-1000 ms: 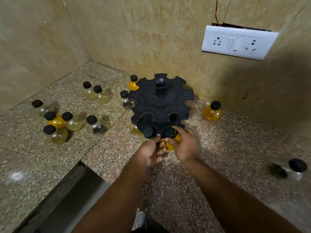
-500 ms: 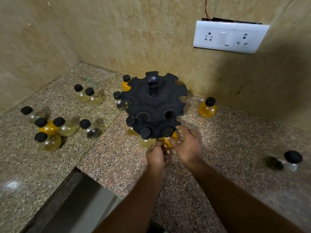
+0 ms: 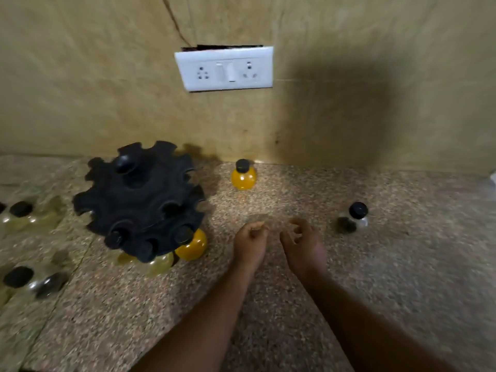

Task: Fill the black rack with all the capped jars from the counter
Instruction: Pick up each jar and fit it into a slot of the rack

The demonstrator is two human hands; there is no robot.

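Head view: black rack (image 3: 139, 200) upright, central post vertical, hands empty.

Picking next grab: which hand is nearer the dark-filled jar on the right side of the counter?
Right. The right hand sits just left of the dark-filled jar, empty with fingers curled. The left hand is further left, beyond the right hand.

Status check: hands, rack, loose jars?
Left hand and right hand empty, off the black rack. Three jars slotted at its front. Orange jar and dark jar loose, path clear.
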